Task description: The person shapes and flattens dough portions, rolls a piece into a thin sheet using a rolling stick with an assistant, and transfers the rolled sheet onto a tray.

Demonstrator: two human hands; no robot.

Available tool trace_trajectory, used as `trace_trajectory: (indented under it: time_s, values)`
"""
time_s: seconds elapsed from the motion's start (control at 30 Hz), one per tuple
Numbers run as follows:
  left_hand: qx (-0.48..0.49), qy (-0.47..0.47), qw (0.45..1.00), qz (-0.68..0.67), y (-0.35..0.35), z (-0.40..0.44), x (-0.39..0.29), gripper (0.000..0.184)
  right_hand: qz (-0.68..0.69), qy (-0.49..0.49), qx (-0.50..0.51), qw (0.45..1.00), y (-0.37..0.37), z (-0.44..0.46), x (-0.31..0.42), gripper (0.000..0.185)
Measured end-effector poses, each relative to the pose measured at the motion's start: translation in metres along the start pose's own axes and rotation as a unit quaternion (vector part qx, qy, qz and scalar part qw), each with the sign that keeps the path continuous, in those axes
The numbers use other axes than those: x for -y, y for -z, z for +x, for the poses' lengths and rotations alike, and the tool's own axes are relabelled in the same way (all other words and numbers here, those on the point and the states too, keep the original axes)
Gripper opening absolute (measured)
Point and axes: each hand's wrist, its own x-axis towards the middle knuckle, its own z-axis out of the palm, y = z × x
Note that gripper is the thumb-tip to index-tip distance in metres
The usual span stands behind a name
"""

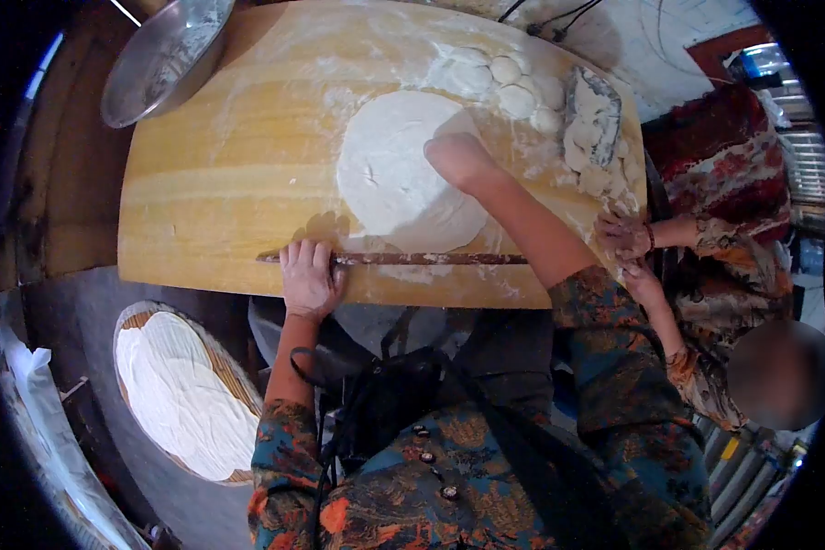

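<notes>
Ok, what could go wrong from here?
The rolling pin under the left hand lies close to the near edge of the dough sheet and might crease it. The right hand, a fist over the sheet, could dent or tear it. Dough lumps near another person's hands might get knocked off the table.

Dough sheet (385, 174) on the worktop (202, 229): creamy white, plain. Worktop itself: yellow-tan, faint paler streaks, smeared with white. Rolling pin (412, 259) along the worktop's near edge: dark reddish brown, white dusting. Dough balls (507, 70) at the worktop's far edge: off-white. Basin (124, 101) at its far left corner: silver-grey. Left of and below the worktop, white sheets (179, 380) over a tan mat (137, 319). Shirt (385, 509) on its near side: teal, orange and black, mottled print. Cloth (715, 137) to its right: deep red, pale patches.
</notes>
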Motion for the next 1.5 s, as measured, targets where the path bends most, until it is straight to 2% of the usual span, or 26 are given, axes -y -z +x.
trace_trajectory:
  time_s: [0.07, 0.17, 0.2, 0.27, 0.3, 0.37, 0.47, 0.57, 0.67, 0.77, 0.87, 0.97, 1.07, 1.17, 1.27, 1.37, 1.5]
  values:
    - [-0.01, -0.005, 1.0, 0.001, 0.002, 0.001, -0.002, 0.03, -0.022, -0.017, 0.031, 0.999, -0.001, 0.006, 0.001, 0.019]
    - [-0.019, -0.003, 1.0, -0.006, 0.0, 0.002, -0.001, 0.03, 0.037, 0.023, -0.081, 0.996, -0.016, 0.001, -0.027, 0.018]
    - [-0.02, 0.001, 1.0, -0.01, -0.002, 0.001, -0.001, 0.03, 0.122, -0.02, -0.109, 0.986, -0.017, -0.003, -0.038, 0.021]
    - [-0.022, -0.005, 1.0, -0.005, 0.0, 0.001, -0.001, 0.031, 0.29, -0.109, -0.159, 0.938, -0.011, -0.013, -0.05, 0.027]
    - [-0.022, -0.011, 1.0, -0.003, 0.002, 0.002, -0.001, 0.031, 0.4, -0.154, -0.161, 0.889, -0.011, -0.017, -0.053, 0.026]
    - [-0.014, -0.009, 1.0, -0.009, 0.001, 0.002, 0.0, 0.034, 0.6, -0.236, -0.161, 0.747, -0.008, -0.026, -0.058, 0.025]
    - [-0.009, -0.007, 1.0, -0.009, -0.001, 0.002, 0.0, 0.035, 0.678, -0.184, -0.119, 0.701, -0.01, -0.039, -0.067, 0.023]
    - [-0.016, -0.006, 1.0, -0.005, -0.003, 0.001, 0.001, 0.033, 0.669, -0.221, -0.126, 0.698, -0.005, -0.06, -0.051, 0.022]
    - [-0.02, -0.01, 1.0, 0.001, -0.003, 0.001, 0.001, 0.032, 0.658, -0.118, -0.072, 0.74, -0.011, -0.081, -0.039, 0.025]
    - [-0.016, -0.008, 1.0, -0.001, -0.003, 0.001, 0.001, 0.031, 0.55, -0.078, -0.134, 0.821, -0.013, -0.098, -0.02, 0.032]
    - [-0.013, -0.002, 1.0, 0.008, -0.002, 0.001, -0.001, 0.03, 0.552, -0.092, -0.094, 0.823, -0.006, -0.106, -0.014, 0.03]
    - [-0.01, 0.007, 1.0, 0.007, 0.0, 0.0, -0.004, 0.03, 0.51, -0.055, -0.022, 0.858, 0.022, -0.135, 0.02, 0.023]
    - [-0.009, 0.007, 1.0, 0.009, -0.001, 0.001, -0.003, 0.029, 0.227, 0.014, -0.025, 0.973, 0.001, -0.151, 0.038, 0.029]
    - [-0.01, -0.017, 1.0, 0.015, -0.005, -0.002, 0.0, 0.029, 0.172, -0.012, -0.124, 0.977, -0.005, -0.15, 0.039, 0.048]
    - [0.003, -0.05, 0.999, 0.006, -0.001, -0.002, 0.001, 0.028, -0.033, -0.09, -0.176, 0.98, -0.034, -0.127, 0.012, 0.062]
    - [0.003, -0.078, 0.997, -0.009, -0.001, 0.001, 0.002, 0.028, -0.086, -0.111, -0.132, 0.981, -0.039, -0.11, -0.004, 0.073]
    - [0.014, -0.077, 0.997, 0.01, 0.001, 0.002, -0.001, 0.028, -0.061, -0.099, -0.17, 0.979, -0.051, -0.068, 0.0, 0.076]
